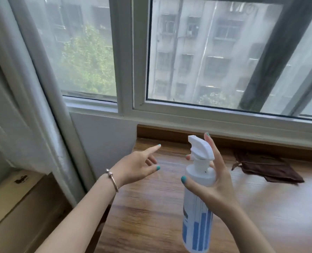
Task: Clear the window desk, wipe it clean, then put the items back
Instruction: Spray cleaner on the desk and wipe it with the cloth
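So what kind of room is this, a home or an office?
Most likely a room in an upstairs flat: a wooden desk stands under a sliding window that faces an apartment block, with a white curtain beside it.

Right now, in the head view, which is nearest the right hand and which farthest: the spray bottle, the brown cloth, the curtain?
1. Spray bottle: in the right hand.
2. Brown cloth: on the desk, to its right.
3. Curtain: far left.

both forearms are bare, no sleeves showing. the left hand (139,164) wears a thin rose-gold metal bangle (113,179) with two small beads at the wrist. fingernails on the left hand and right hand (209,181) are painted teal.
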A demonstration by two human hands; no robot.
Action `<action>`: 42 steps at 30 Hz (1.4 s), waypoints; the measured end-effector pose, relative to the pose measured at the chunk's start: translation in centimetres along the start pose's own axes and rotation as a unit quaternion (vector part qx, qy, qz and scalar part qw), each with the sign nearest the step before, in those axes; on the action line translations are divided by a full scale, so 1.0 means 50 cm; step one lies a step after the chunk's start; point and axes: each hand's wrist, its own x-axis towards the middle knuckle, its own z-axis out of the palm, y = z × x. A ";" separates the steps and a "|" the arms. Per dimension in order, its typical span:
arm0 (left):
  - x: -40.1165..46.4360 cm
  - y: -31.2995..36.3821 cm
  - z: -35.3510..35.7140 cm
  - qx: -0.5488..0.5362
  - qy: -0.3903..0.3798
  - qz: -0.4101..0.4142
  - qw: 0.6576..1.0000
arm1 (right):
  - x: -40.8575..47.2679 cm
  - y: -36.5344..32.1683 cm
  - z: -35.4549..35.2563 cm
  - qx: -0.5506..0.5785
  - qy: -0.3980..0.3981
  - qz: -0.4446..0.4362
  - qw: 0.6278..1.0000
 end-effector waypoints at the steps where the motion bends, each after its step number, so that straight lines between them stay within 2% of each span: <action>1: -0.002 0.000 0.000 0.024 -0.014 0.014 1.000 | -0.011 -0.010 0.012 0.000 0.010 0.007 1.000; 6: -0.022 -0.022 -0.009 0.031 -0.023 0.066 0.997 | -0.065 -0.050 0.072 -0.023 0.056 0.042 0.997; 16: -0.070 -0.062 -0.040 0.018 -0.004 0.063 0.998 | -0.123 -0.068 0.121 -0.046 0.102 0.116 0.987; 22: -0.104 -0.086 -0.067 0.015 0.020 0.023 0.999 | -0.137 -0.077 0.140 -0.006 0.106 0.127 0.986; 29: -0.111 -0.088 -0.075 0.008 0.039 0.018 0.999 | -0.169 -0.073 0.149 -0.029 0.093 0.141 0.985; 42: -0.133 -0.059 -0.017 0.016 0.001 0.051 0.999 | -0.289 -0.075 0.177 -0.062 0.121 0.138 0.981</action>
